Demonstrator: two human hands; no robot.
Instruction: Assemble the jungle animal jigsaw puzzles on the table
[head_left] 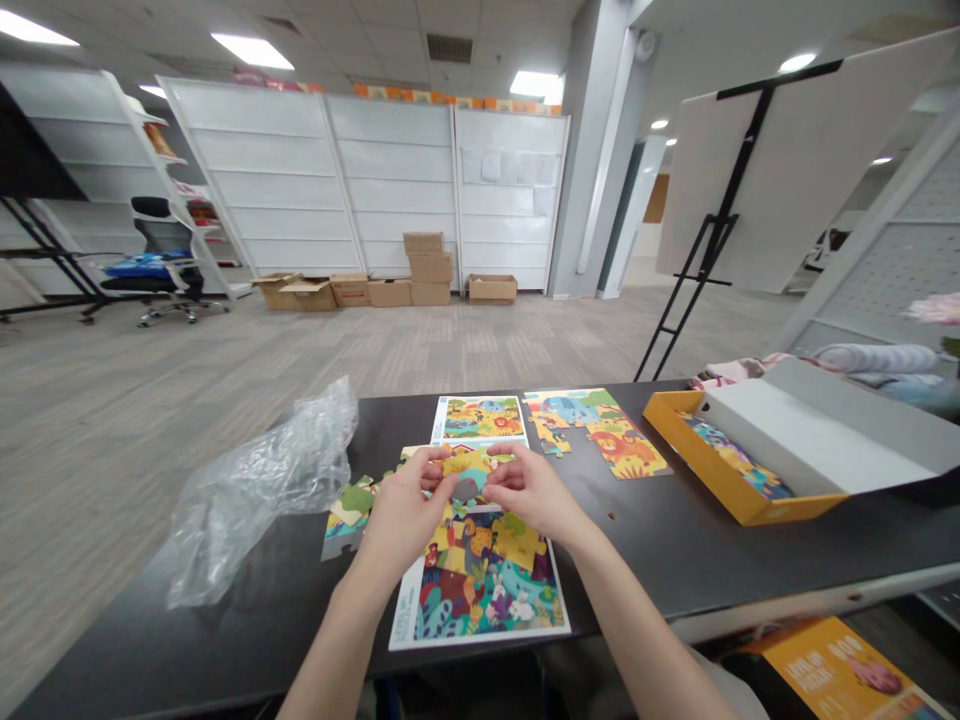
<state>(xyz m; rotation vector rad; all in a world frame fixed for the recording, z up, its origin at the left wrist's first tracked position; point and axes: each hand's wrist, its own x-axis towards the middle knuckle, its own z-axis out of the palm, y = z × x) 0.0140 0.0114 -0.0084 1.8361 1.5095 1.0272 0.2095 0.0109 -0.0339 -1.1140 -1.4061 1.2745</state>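
Observation:
Between my left hand (411, 505) and my right hand (534, 490) is a puzzle piece (468, 484), yellow with teal and grey, gripped by the fingertips of both. Below it lies a printed picture sheet (487, 625) with several loose yellow pieces (517, 540) on its upper part. More loose pieces (356, 505) are heaped beside my left wrist. Beyond my hands a reference picture (480, 418) shows a savanna scene. To its right lies a partly joined puzzle (600, 425) with an elephant and a lion; its lower left has a gap.
A crumpled clear plastic bag (262, 490) lies on the black table's (592, 560) left side. At the right stands an open orange box (757, 505) with a printed sheet inside, its lid folded back. Another orange box (832, 670) sits below the tabletop. A board easel (720, 210) stands beyond.

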